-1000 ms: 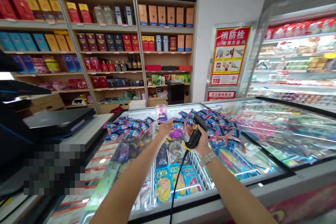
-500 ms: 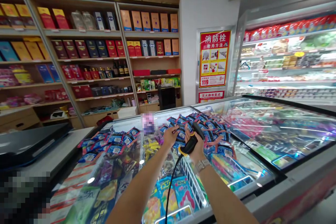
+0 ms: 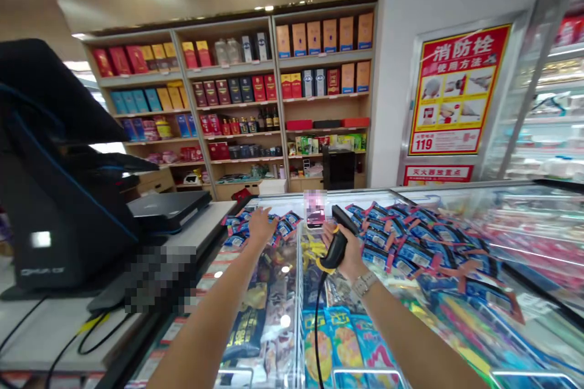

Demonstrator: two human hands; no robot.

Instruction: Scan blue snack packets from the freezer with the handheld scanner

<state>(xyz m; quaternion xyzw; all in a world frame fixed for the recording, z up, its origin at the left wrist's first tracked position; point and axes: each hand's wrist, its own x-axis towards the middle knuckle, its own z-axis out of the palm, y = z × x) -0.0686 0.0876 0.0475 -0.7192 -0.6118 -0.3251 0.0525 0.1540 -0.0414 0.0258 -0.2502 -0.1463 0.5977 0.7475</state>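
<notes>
My right hand point(image 3: 345, 250) is wrapped around the grip of a black barcode scanner point(image 3: 338, 237) with a yellow collar, and its black cable point(image 3: 316, 322) drops toward me over the glass lid point(image 3: 283, 292) of the chest freezer. The scanner's head points away from me toward the small blurred card or packet point(image 3: 314, 209) standing on the lid just beyond it. My left hand point(image 3: 261, 226) is open, fingers spread flat, resting on the near edge of the left pile of blue snack packets point(image 3: 255, 225) (it grips nothing that I can make out). A much larger heap of the same blue packets point(image 3: 410, 237) lies on the lid to the right of the scanner.

The risks I judge from here: the packets are loose and glossy on smooth glass, so a press or sweep from the flat left hand could send several sliding off the lid's left edge toward the counter point(image 3: 68, 328) beside the freezer. The cable hangs slack across the lid; if I swing the scanner right, it could drag through the big heap and scatter it. The small standing item looks unsupported and sits just beside the scanner's nose, so a forward nudge could tip it. The black register screen point(image 3: 50, 182) and its cables crowd the left, leaving my left elbow little room.
</notes>
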